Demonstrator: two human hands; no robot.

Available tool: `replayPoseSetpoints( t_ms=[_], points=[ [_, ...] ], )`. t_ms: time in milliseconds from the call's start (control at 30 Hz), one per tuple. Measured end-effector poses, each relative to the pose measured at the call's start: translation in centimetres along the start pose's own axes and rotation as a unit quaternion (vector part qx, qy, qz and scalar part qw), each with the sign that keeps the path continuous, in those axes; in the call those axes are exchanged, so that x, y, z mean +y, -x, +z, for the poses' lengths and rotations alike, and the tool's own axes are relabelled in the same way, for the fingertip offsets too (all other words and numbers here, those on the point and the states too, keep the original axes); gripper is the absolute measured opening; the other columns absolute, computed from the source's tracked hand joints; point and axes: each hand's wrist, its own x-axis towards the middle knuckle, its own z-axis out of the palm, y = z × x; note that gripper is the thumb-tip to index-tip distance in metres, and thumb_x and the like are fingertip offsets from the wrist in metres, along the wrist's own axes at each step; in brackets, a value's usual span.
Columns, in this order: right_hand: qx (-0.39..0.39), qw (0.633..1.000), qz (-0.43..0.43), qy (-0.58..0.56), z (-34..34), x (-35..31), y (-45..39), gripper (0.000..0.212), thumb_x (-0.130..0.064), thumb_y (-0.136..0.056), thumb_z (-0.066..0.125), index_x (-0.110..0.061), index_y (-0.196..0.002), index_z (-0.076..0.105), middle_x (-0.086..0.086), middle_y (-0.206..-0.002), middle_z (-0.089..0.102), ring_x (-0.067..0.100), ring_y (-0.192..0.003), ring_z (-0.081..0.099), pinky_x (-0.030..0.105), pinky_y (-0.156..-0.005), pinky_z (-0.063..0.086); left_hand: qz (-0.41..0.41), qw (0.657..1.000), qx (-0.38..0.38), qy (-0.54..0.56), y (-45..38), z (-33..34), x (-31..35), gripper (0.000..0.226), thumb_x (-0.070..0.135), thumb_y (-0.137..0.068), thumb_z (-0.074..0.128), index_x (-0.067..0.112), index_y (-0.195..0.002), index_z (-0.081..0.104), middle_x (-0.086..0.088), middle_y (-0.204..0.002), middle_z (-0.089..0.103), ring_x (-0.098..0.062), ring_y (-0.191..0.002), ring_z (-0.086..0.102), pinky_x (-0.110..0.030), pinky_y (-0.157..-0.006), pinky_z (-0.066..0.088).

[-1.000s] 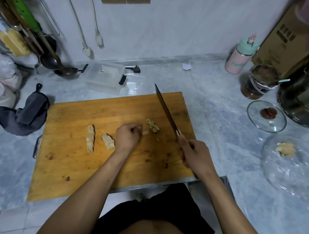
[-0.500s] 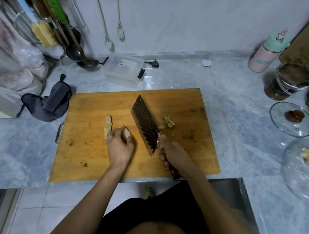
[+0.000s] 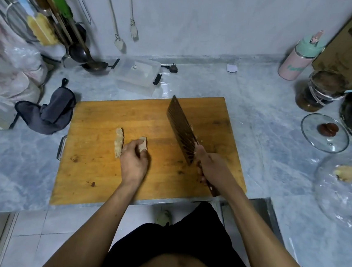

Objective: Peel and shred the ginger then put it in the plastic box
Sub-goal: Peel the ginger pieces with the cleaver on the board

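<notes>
On the wooden cutting board (image 3: 93, 181) my left hand (image 3: 133, 163) pinches a short peeled ginger piece (image 3: 143, 144) near the board's middle. A longer peeled ginger piece (image 3: 118, 141) lies just left of that hand. My right hand (image 3: 212, 169) grips the handle of a cleaver (image 3: 182, 129), whose broad blade tilts flat side up and hides the ginger slices cut earlier. The clear plastic box (image 3: 136, 74) stands on the counter behind the board.
A dark cloth (image 3: 48, 110) lies left of the board. A ladle (image 3: 89, 60) and hanging utensils are at the back left. Right of the board sit a glass lid (image 3: 324, 132), a jar (image 3: 319, 91), a pink bottle (image 3: 298, 57) and a plastic bag with ginger (image 3: 346, 173).
My left hand left the cut slices, moved left and took hold of the short ginger piece. The cleaver turned from edge-on to flat side up and shifted left over the slices.
</notes>
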Motion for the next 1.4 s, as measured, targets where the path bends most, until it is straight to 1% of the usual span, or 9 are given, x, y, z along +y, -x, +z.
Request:
replayPoseSetpoints(
  t_ms=[200, 334, 467, 600, 767, 934, 1167, 1334, 1401],
  points=[
    [-0.047, 0.997, -0.039, 0.045, 2.5, -1.3, -0.2, 0.064, -0.068, -0.097, 0.032, -0.015, -0.069, 0.057, -0.001, -0.056, 0.056, 0.012, -0.046, 0.051, 0.021, -0.045, 0.041, 0.014, 1.000, -0.005, -0.018, 0.4, -1.6, -0.6, 0.027, 0.010, -0.093, 0.063, 0.005, -0.119, 0.066, -0.013, -0.120, 0.067, -0.026, -0.109, 0.062, -0.018, -0.090, 0.039],
    [-0.066, 0.993, -0.058, 0.080, 3.3, -1.6, -1.0, 0.067, -0.068, -0.097, 0.032, -0.012, -0.070, 0.059, 0.003, -0.058, 0.057, 0.014, -0.048, 0.053, 0.024, -0.049, 0.042, 0.032, 0.998, 0.036, -0.038, 0.5, -2.9, -1.5, 0.024, 0.014, -0.094, 0.060, 0.009, -0.116, 0.069, -0.012, -0.118, 0.064, -0.028, -0.108, 0.060, -0.023, -0.090, 0.042],
    [-0.080, 0.989, -0.068, 0.100, 3.7, -2.1, -1.7, 0.066, -0.066, -0.097, 0.033, -0.011, -0.074, 0.062, 0.006, -0.061, 0.058, 0.012, -0.047, 0.052, 0.024, -0.051, 0.043, -0.034, 0.994, 0.072, -0.073, -1.1, -4.5, -2.1, 0.031, 0.016, -0.094, 0.059, 0.012, -0.124, 0.062, -0.017, -0.123, 0.054, -0.034, -0.110, 0.056, -0.036, -0.093, 0.048],
    [-0.075, 0.987, -0.076, 0.123, 4.3, -2.4, -2.0, 0.066, -0.065, -0.098, 0.033, -0.011, -0.073, 0.061, 0.005, -0.061, 0.059, 0.011, -0.047, 0.052, 0.021, -0.049, 0.041, -0.080, 0.993, 0.013, -0.091, -3.6, -5.2, -2.3, 0.038, 0.020, -0.090, 0.065, 0.007, -0.126, 0.059, -0.018, -0.117, 0.063, -0.035, -0.104, 0.061, -0.035, -0.087, 0.050],
    [-0.075, 0.984, -0.071, 0.144, 6.3, -1.8, -2.0, 0.067, -0.065, -0.099, 0.029, -0.011, -0.072, 0.060, 0.007, -0.059, 0.055, 0.018, -0.051, 0.053, 0.027, -0.054, 0.041, -0.166, 0.985, 0.029, 0.035, -3.5, -5.7, -2.0, 0.023, 0.018, -0.089, 0.067, 0.007, -0.110, 0.068, -0.001, -0.092, 0.066, -0.022, -0.090, 0.062, -0.022, -0.075, 0.041],
    [-0.080, 0.973, -0.098, 0.192, 9.5, -2.4, -1.6, 0.061, -0.058, -0.102, 0.028, -0.014, -0.067, 0.051, 0.008, -0.063, 0.052, 0.020, -0.059, 0.053, 0.031, -0.060, 0.039, -0.224, 0.961, 0.081, 0.138, -1.2, -6.1, -4.0, 0.022, 0.019, -0.088, 0.069, 0.015, -0.110, 0.068, 0.000, -0.092, 0.070, -0.022, -0.090, 0.066, -0.032, -0.086, 0.052],
    [-0.133, 0.968, -0.096, 0.192, 13.0, -5.1, -2.2, 0.062, -0.062, -0.101, 0.025, -0.016, -0.069, 0.052, 0.005, -0.061, 0.052, 0.019, -0.054, 0.050, 0.031, -0.058, 0.040, -0.253, 0.935, 0.098, 0.228, 1.0, -6.7, -5.6, 0.020, 0.016, -0.087, 0.069, 0.023, -0.106, 0.066, -0.001, -0.089, 0.071, -0.022, -0.087, 0.069, -0.038, -0.086, 0.056],
    [-0.165, 0.969, -0.082, 0.163, 14.6, -5.9, -2.0, 0.061, -0.065, -0.100, 0.029, -0.017, -0.074, 0.056, 0.000, -0.060, 0.054, 0.013, -0.051, 0.050, 0.029, -0.056, 0.044, -0.244, 0.925, 0.128, 0.263, 1.1, -7.6, -5.5, 0.019, 0.014, -0.088, 0.068, 0.020, -0.106, 0.066, -0.001, -0.085, 0.071, -0.019, -0.081, 0.068, -0.028, -0.076, 0.054],
    [-0.164, 0.969, -0.085, 0.166, 14.2, -6.1, -2.1, 0.062, -0.064, -0.100, 0.029, -0.015, -0.076, 0.059, 0.002, -0.062, 0.056, 0.016, -0.054, 0.053, 0.030, -0.058, 0.046, -0.232, 0.925, 0.126, 0.272, 1.0, -7.9, -5.0, 0.020, 0.011, -0.089, 0.068, 0.017, -0.108, 0.066, 0.002, -0.082, 0.069, -0.009, -0.074, 0.065, -0.017, -0.070, 0.051]
  ],
)
